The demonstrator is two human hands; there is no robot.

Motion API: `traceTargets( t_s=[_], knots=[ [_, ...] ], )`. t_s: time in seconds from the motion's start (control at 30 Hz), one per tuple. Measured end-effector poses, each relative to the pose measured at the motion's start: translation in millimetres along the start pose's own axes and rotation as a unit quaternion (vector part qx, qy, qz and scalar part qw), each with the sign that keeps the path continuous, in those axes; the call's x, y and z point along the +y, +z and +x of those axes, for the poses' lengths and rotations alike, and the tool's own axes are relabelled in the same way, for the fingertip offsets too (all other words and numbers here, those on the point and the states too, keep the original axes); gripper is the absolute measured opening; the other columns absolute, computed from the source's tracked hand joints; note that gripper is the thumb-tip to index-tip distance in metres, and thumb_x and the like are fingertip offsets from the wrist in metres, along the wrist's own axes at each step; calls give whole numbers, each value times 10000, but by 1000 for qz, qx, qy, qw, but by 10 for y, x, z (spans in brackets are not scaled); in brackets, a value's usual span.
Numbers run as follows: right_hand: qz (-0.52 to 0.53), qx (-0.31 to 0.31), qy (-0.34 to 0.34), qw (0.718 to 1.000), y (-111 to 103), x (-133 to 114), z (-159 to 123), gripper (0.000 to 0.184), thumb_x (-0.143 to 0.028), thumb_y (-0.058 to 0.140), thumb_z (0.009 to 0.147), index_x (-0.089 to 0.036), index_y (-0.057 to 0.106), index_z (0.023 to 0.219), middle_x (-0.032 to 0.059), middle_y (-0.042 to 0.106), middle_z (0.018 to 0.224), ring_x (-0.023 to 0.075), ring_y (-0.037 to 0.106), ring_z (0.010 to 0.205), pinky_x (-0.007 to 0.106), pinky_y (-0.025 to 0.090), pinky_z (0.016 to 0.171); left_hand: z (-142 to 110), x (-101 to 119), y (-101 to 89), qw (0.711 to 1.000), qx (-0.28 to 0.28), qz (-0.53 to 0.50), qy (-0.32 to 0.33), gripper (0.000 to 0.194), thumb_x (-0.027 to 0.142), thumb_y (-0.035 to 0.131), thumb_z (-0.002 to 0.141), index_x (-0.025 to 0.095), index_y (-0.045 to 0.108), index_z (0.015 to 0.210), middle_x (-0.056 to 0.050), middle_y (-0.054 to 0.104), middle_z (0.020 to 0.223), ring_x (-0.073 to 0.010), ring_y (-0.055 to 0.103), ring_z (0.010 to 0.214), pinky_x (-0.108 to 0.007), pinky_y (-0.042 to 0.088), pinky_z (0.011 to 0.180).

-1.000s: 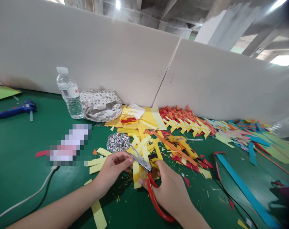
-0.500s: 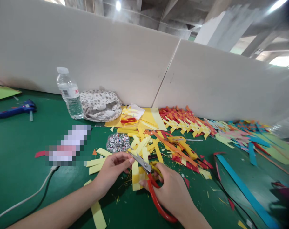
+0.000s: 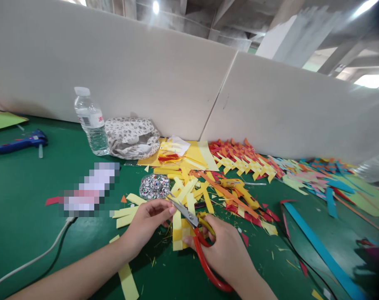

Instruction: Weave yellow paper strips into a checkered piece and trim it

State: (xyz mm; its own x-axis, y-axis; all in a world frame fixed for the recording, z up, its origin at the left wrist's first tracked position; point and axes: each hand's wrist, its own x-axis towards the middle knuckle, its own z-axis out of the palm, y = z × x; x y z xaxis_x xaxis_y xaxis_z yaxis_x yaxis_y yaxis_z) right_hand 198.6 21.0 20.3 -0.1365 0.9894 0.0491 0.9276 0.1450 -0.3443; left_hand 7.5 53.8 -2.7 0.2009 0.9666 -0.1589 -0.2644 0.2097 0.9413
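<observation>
My right hand (image 3: 222, 246) is closed around the handles of a pair of scissors (image 3: 189, 217), one handle red and the other yellow. The blades point up and left, with their tips at my left fingertips. My left hand (image 3: 153, 216) is closed in a pinch at a woven piece of yellow paper strips (image 3: 177, 237); the exact grip is partly hidden. That woven piece sits between both hands, below the blades, and my right thumb is by its lower edge. Loose pale yellow strips (image 3: 125, 216) lie beside my left hand.
A bag of googly eyes (image 3: 154, 186) and a yellow glue gun (image 3: 241, 191) lie beyond my hands. Farther back are a water bottle (image 3: 91, 125), a patterned cloth bundle (image 3: 131, 137) and woven paper fish shapes (image 3: 239, 158). A blue glue gun (image 3: 21, 142) rests at left.
Almost nothing differs. The woven yellow piece has shifted very slightly left, while both hands and the scissors hold nearly the same position.
</observation>
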Motion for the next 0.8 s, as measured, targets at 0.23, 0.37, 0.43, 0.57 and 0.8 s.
traceTargets(
  t_s=[0.23, 0.37, 0.43, 0.57, 0.8],
  knots=[
    [8, 2, -3, 1000, 9, 9, 14, 332, -427, 587, 684, -230, 327, 625, -44, 473, 566, 122, 398, 502, 218, 291, 468, -14, -2, -3, 1000, -1, 11, -2, 150, 317, 688, 708, 176, 658, 747, 29, 611, 661, -83, 532, 599, -169, 427, 544],
    [11, -6, -2, 1000, 37, 15, 14, 331, -426, 577, 702, -229, 324, 619, -44, 466, 554, 119, 393, 489, 220, 286, 462, -6, 4, 8, 1000, -3, 9, -1, 152, 322, 686, 708, 178, 658, 748, 30, 606, 656, -81, 526, 588, -172, 425, 542],
    [4, -3, -6, 1000, 53, 27, 5, 324, -426, 567, 714, -230, 327, 620, -42, 462, 554, 121, 391, 487, 222, 280, 461, -6, 10, 11, 1000, -4, 11, 1, 151, 325, 683, 710, 178, 657, 737, 32, 601, 641, -80, 524, 584, -171, 423, 541],
    [-8, 2, -11, 1000, 57, 40, -14, 316, -428, 561, 718, -231, 333, 625, -45, 451, 541, 125, 397, 483, 224, 271, 457, -15, 5, 4, 1000, -9, 18, 5, 149, 324, 673, 721, 178, 654, 743, 33, 595, 629, -80, 520, 581, -171, 418, 540],
    [-28, 11, -17, 999, 1, -11, 9, 282, -425, 570, 702, -227, 375, 652, -35, 490, 579, 133, 432, 502, 225, 281, 466, -18, 5, 29, 999, -23, 46, 13, 177, 327, 685, 697, 155, 645, 715, 22, 601, 628, -89, 519, 570, -184, 418, 535]
  ],
)
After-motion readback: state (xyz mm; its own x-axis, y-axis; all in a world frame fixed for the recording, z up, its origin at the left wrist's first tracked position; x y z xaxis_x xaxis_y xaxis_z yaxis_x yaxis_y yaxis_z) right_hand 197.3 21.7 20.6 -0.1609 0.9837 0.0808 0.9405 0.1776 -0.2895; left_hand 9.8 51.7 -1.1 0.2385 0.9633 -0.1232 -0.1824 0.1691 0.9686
